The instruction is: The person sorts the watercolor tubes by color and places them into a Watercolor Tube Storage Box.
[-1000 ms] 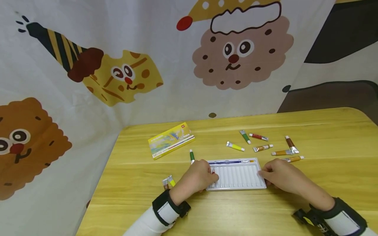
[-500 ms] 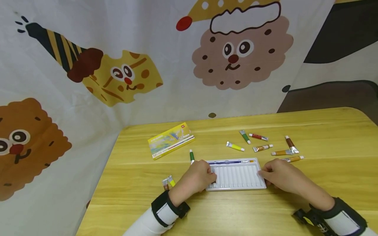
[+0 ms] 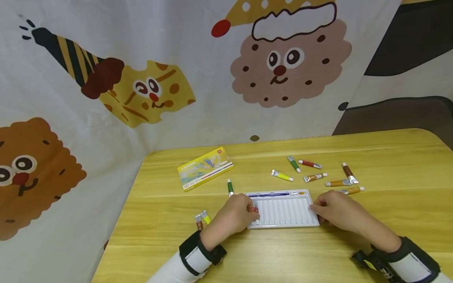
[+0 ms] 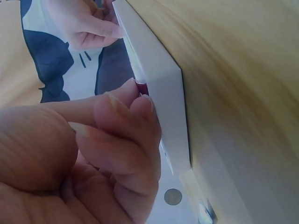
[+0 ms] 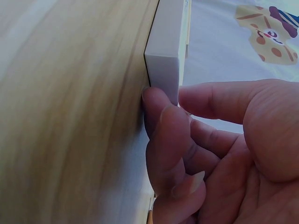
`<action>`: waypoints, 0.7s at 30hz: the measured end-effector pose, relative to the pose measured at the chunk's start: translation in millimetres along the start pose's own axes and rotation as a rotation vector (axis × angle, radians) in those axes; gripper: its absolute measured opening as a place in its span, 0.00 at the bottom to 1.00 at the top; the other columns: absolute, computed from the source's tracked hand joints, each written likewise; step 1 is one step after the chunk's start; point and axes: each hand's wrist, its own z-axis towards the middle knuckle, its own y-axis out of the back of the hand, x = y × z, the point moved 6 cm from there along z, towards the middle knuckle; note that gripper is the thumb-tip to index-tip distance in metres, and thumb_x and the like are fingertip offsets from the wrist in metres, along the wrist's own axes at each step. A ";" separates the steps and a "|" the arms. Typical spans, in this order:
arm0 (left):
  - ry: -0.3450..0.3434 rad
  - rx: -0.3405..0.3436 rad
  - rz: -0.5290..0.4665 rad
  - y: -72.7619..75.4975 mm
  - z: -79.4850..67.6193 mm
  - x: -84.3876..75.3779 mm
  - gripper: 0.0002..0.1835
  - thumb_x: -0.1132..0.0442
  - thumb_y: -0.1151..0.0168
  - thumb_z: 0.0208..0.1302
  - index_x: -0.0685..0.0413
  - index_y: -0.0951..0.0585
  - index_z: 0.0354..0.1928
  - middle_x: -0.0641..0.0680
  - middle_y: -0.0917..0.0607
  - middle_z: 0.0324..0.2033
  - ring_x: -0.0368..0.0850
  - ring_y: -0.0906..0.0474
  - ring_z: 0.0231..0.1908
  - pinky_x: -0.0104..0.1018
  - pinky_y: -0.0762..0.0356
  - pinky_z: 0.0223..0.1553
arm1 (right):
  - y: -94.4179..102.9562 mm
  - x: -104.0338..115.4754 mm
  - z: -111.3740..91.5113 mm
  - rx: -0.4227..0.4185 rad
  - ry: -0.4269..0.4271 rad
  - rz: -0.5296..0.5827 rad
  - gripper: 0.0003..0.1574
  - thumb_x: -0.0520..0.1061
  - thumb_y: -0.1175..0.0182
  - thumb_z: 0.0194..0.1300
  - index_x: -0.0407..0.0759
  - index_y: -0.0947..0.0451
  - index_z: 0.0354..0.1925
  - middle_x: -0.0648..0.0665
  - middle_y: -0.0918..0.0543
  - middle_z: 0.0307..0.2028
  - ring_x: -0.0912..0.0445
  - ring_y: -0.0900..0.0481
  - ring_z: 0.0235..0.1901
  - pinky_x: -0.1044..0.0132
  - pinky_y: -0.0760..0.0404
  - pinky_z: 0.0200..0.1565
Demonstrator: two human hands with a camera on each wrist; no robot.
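A white slotted plastic tray (image 3: 287, 212) lies on the table, a blue-handled paintbrush (image 3: 272, 194) along its far side. At the tray's left end my left hand (image 3: 231, 214) pinches a small red paint tube (image 3: 256, 208) low in a slot. In the left wrist view the dark red tube (image 4: 142, 87) shows between thumb and fingertips, mostly hidden behind them. My right hand (image 3: 336, 210) grips the tray's right edge, thumb on the rim and fingers against the side, as the right wrist view shows.
Several paint tubes, one yellow (image 3: 282, 175), one brown (image 3: 348, 173), lie behind and right of the tray. A green tube (image 3: 230, 187) stands out beyond my left hand; two more tubes (image 3: 199, 222) lie left. A yellow paint box (image 3: 205, 169) rests at the back left.
The red tube has tipped down from a raised angle into the slot at the tray's left end. My left hand has shifted slightly left; the right hand and tray stay put.
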 end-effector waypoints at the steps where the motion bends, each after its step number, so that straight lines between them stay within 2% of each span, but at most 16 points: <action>1: -0.003 -0.002 -0.005 0.0 0.2 0.0 0.19 0.58 0.33 0.57 0.51 0.26 0.12 0.46 0.31 0.12 0.39 0.34 0.14 0.29 0.40 0.14 | -0.1 -0.1 0.1 -0.001 0.001 0.000 0.17 0.49 0.43 0.66 0.48 0.24 0.20 0.50 0.25 0.15 0.57 0.31 0.14 0.67 0.35 0.16; 14: -0.016 -0.010 -0.018 0.3 0.9 0.9 0.17 0.59 0.31 0.54 0.53 0.23 0.12 0.45 0.31 0.11 0.39 0.34 0.15 0.29 0.41 0.14 | -0.9 -2.2 1.1 0.006 -0.012 0.005 0.16 0.50 0.43 0.66 0.48 0.23 0.22 0.50 0.25 0.15 0.57 0.30 0.14 0.66 0.34 0.16; 21: 0.002 -0.013 -0.028 -0.6 2.9 3.5 0.16 0.60 0.29 0.52 0.54 0.23 0.13 0.46 0.30 0.11 0.39 0.33 0.15 0.29 0.41 0.14 | -1.3 -3.1 1.4 0.008 -0.011 0.006 0.17 0.49 0.43 0.66 0.48 0.23 0.20 0.50 0.25 0.15 0.57 0.30 0.14 0.67 0.35 0.16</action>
